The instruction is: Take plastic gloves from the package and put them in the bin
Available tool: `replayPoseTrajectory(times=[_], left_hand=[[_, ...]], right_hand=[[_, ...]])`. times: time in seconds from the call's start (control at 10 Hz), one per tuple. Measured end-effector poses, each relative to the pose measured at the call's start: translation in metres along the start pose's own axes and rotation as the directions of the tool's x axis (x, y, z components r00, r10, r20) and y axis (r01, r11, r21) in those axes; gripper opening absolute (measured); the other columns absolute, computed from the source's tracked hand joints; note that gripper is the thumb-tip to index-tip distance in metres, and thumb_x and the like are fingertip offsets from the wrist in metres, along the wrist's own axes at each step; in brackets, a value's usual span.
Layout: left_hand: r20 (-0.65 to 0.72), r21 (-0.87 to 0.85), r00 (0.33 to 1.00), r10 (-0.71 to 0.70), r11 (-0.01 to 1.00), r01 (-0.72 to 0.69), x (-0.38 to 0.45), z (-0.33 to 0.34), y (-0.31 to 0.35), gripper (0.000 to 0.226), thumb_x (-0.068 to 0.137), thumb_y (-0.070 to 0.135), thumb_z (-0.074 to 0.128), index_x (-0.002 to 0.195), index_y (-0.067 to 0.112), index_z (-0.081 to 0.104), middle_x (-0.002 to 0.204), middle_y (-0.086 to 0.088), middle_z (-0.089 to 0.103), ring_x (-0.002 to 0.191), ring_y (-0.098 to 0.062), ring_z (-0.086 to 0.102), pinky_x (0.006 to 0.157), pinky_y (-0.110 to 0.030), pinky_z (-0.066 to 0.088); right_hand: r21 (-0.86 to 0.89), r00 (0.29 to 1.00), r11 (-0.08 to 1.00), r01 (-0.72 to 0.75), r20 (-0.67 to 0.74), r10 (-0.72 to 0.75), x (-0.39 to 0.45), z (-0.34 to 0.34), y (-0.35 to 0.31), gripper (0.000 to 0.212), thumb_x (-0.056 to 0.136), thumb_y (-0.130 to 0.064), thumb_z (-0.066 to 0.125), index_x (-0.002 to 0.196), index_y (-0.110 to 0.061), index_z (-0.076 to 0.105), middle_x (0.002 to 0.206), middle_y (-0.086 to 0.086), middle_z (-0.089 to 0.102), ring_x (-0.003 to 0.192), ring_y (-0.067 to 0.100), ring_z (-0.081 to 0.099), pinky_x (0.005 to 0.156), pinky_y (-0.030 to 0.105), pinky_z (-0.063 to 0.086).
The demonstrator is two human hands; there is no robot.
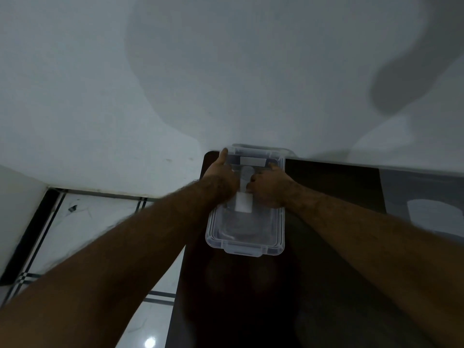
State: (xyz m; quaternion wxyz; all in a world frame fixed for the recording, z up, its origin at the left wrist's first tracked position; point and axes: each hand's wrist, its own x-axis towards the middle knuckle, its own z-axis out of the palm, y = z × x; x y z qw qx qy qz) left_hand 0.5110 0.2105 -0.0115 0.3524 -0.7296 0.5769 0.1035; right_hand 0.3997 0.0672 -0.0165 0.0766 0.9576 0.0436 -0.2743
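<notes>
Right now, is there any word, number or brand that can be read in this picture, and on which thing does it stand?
No text can be read.
White label at the far end of the clear plastic bin: looks blank, or too blurred to tell.
White piece under the hands, in the bin: no print shows.
Dark table, wall and floor tiles: no signs.

A plain domestic room is suggested here: a bare white painted wall (100,84) is seen, a glossy white marble-look tiled floor with black border strips (82,222) is laid below, and a dark polished table (326,272) is set against the wall.
</notes>
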Motion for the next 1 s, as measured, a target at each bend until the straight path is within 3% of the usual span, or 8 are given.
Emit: replayPoseTrajectory(times=[0.1, 0.2, 0.3, 0.5, 0.7, 0.8, 0.9, 1.0], left_hand=[[-0.054, 0.007, 0.998, -0.018, 1.000, 0.019, 0.004, -0.002, 0.002, 0.035, 0.100, 0.039, 0.067, 0.131, 0.024, 0.069, 0.133, 0.001, 0.073, 0.140, -0.027, 0.056, 0.123, -0.073, -0.005], [-0.074, -0.028, 0.997, -0.011, 1.000, 0.009, 0.005, -0.006, 0.006, 0.061, 0.100, 0.041, 0.066, 0.156, 0.024, 0.050, 0.160, -0.004, 0.054, 0.156, -0.030, 0.038, 0.121, -0.075, -0.009], [-0.025, -0.037, 1.000, 0.013, 0.999, -0.013, -0.001, -0.012, 0.009, 0.063, 0.101, 0.044, 0.065, 0.159, 0.025, 0.048, 0.167, -0.003, 0.045, 0.161, -0.030, 0.028, 0.120, -0.074, -0.012], [-0.075, -0.087, 0.997, 0.008, 0.996, -0.014, -0.030, -0.021, 0.014, 0.034, 0.101, 0.036, 0.061, 0.133, 0.025, 0.070, 0.140, -0.003, 0.069, 0.148, -0.030, 0.047, 0.121, -0.074, -0.012], [0.087, -0.063, 0.992, 0.096, 0.994, -0.090, -0.070, -0.024, 0.039, 0.034, 0.103, 0.033, 0.065, 0.135, 0.022, 0.069, 0.141, -0.006, 0.066, 0.149, -0.033, 0.044, 0.121, -0.070, -0.014], [0.179, -0.102, 0.983, 0.048, 0.994, -0.030, -0.076, -0.025, 0.048, 0.041, 0.104, 0.034, 0.065, 0.140, 0.015, 0.063, 0.149, -0.011, 0.061, 0.157, -0.035, 0.033, 0.120, -0.065, -0.019], [0.142, -0.114, 0.990, 0.026, 0.993, -0.010, -0.082, -0.026, 0.051, 0.038, 0.102, 0.035, 0.065, 0.135, 0.016, 0.066, 0.145, -0.011, 0.063, 0.153, -0.034, 0.040, 0.124, -0.068, -0.011], [0.051, -0.070, 0.998, 0.032, 0.997, -0.029, -0.089, -0.019, 0.057, 0.032, 0.104, 0.034, 0.061, 0.133, 0.022, 0.069, 0.134, -0.005, 0.070, 0.141, -0.031, 0.053, 0.125, -0.072, -0.005]], right_hand=[[-0.037, 0.997, 0.998, -0.045, -0.065, 0.042, 0.000, 0.001, 0.004, 0.044, 0.098, -0.051, 0.062, 0.137, -0.031, 0.060, 0.142, -0.001, 0.065, 0.139, 0.029, 0.053, 0.124, 0.070, 0.014], [-0.040, 0.993, 0.994, -0.101, 0.054, 0.103, -0.003, -0.013, 0.003, 0.053, 0.103, -0.051, 0.054, 0.150, -0.027, 0.049, 0.152, 0.004, 0.058, 0.149, 0.030, 0.044, 0.125, 0.068, 0.002], [-0.018, 0.985, 0.994, -0.111, 0.132, 0.112, 0.002, -0.016, 0.004, 0.052, 0.102, -0.051, 0.055, 0.150, -0.031, 0.050, 0.151, 0.000, 0.059, 0.150, 0.029, 0.043, 0.127, 0.064, -0.002], [-0.042, 0.998, 0.997, -0.060, 0.021, 0.061, -0.028, -0.016, -0.004, 0.035, 0.102, -0.038, 0.059, 0.135, -0.027, 0.063, 0.134, 0.003, 0.068, 0.138, 0.027, 0.054, 0.126, 0.064, 0.002], [0.043, 0.979, 0.996, -0.077, 0.190, 0.068, -0.070, -0.022, -0.034, 0.055, 0.100, -0.024, 0.065, 0.152, -0.024, 0.046, 0.164, 0.009, 0.040, 0.157, 0.035, 0.025, 0.128, 0.058, -0.002], [0.131, 0.983, 0.989, -0.071, 0.177, 0.047, -0.072, -0.021, -0.042, 0.058, 0.097, -0.027, 0.071, 0.149, -0.025, 0.046, 0.153, 0.009, 0.052, 0.148, 0.035, 0.039, 0.126, 0.056, 0.014], [0.133, 0.978, 0.986, -0.102, 0.193, 0.075, -0.083, -0.021, -0.046, 0.032, 0.099, -0.039, 0.060, 0.128, -0.028, 0.069, 0.142, 0.003, 0.065, 0.145, 0.032, 0.043, 0.122, 0.060, 0.011], [0.118, 0.992, 0.988, -0.099, 0.095, 0.088, -0.095, -0.013, -0.047, 0.040, 0.100, -0.036, 0.063, 0.138, -0.025, 0.065, 0.144, 0.004, 0.064, 0.145, 0.032, 0.045, 0.125, 0.065, 0.005]])
